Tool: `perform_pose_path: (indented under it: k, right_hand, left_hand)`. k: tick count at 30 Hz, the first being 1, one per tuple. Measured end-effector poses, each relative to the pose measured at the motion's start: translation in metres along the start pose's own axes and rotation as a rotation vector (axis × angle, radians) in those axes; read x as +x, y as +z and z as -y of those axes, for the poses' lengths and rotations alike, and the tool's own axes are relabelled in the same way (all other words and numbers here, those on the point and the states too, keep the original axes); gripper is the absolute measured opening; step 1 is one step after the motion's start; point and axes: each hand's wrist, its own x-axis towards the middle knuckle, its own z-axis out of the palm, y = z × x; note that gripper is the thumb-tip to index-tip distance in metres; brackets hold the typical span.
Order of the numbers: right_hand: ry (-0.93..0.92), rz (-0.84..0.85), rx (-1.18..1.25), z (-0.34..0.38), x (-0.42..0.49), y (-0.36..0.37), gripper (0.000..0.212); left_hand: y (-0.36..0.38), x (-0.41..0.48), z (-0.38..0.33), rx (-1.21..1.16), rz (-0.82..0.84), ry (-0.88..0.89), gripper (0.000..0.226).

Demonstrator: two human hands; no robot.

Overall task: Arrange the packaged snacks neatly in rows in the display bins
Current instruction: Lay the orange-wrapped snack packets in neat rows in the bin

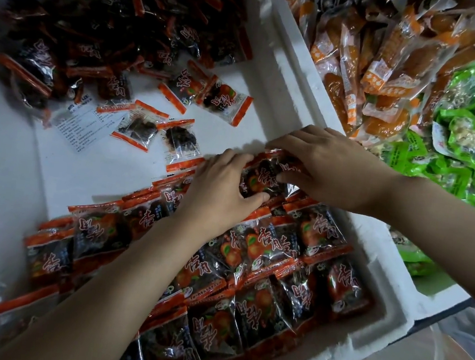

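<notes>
Head view: loose packets lay heaped well beyond the fingertips, to the left.
Left hand: curled on the packet, steadying its left edge.
Right hand: fingers clasped its right side, likely squaring it onto the rows beneath.
Room: bare bin floor left of the fingers; bin wall just right.

A white foam bin holds rowed and loose red snack packets.

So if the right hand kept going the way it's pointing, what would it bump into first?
Probably the left hand. The right hand points left across the snack packet both hold, and the left hand grips its far side. Depth is hard to judge.
</notes>
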Motion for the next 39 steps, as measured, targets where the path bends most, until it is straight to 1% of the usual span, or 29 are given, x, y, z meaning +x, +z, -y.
perform_pose_path:
  k: [4, 7, 9, 11, 15, 18, 21, 23, 26, 27, 29, 31, 34, 37, 39]
  right_hand:
    - [0.015, 0.045, -0.123, 0.003, -0.001, 0.005, 0.054]
    - [0.018, 0.076, -0.114, 0.006, -0.003, 0.007, 0.052]
    - [0.013, 0.025, -0.06, 0.009, -0.003, 0.003, 0.05]
    - [0.034, -0.051, 0.04, 0.012, 0.002, -0.004, 0.046]
    - [0.08, -0.145, 0.218, 0.017, 0.041, -0.007, 0.042]
    - [0.166, -0.107, 0.246, 0.016, 0.084, 0.009, 0.052]
    - [0.233, -0.017, 0.277, 0.013, 0.119, 0.025, 0.068]
    - [0.271, 0.006, 0.259, 0.014, 0.131, 0.032, 0.074]
    - [0.352, -0.06, 0.142, 0.019, 0.138, 0.036, 0.066]
    - [0.376, -0.079, 0.107, 0.021, 0.14, 0.036, 0.062]
    - [0.424, -0.095, 0.091, 0.022, 0.141, 0.035, 0.059]
    - [0.454, -0.089, 0.155, 0.02, 0.139, 0.031, 0.061]
    - [0.416, -0.092, 0.297, 0.016, 0.128, 0.023, 0.049]
    - [0.353, -0.2, 0.378, 0.015, 0.114, 0.01, 0.03]
    - [0.327, -0.248, 0.512, 0.019, 0.103, -0.001, 0.028]
  left_hand:
    - [0.001, 0.0, -0.002, 0.02, 0.012, -0.009, 0.068]
    - [-0.001, -0.002, -0.002, 0.037, 0.024, 0.004, 0.067]
    - [-0.006, -0.005, 0.0, 0.034, 0.005, 0.021, 0.063]
    - [-0.016, -0.006, 0.005, 0.019, -0.048, 0.019, 0.056]
    - [-0.043, 0.0, 0.031, 0.009, -0.166, -0.017, 0.048]
    - [-0.057, 0.013, 0.056, 0.021, -0.186, -0.095, 0.052]
    - [-0.062, 0.023, 0.072, 0.054, -0.095, -0.152, 0.062]
    - [-0.061, 0.028, 0.078, 0.133, -0.046, -0.14, 0.07]
    - [-0.058, 0.035, 0.08, 0.22, -0.036, -0.129, 0.076]
    - [-0.058, 0.037, 0.081, 0.215, -0.038, -0.141, 0.076]
    - [-0.058, 0.038, 0.079, 0.129, -0.047, -0.177, 0.072]
    - [-0.059, 0.037, 0.075, 0.041, -0.058, -0.197, 0.061]
    - [-0.063, 0.032, 0.069, -0.022, -0.11, -0.199, 0.046]
    - [-0.071, 0.025, 0.062, -0.096, -0.234, -0.17, 0.037]
    - [-0.076, 0.02, 0.058, -0.133, -0.325, -0.141, 0.032]
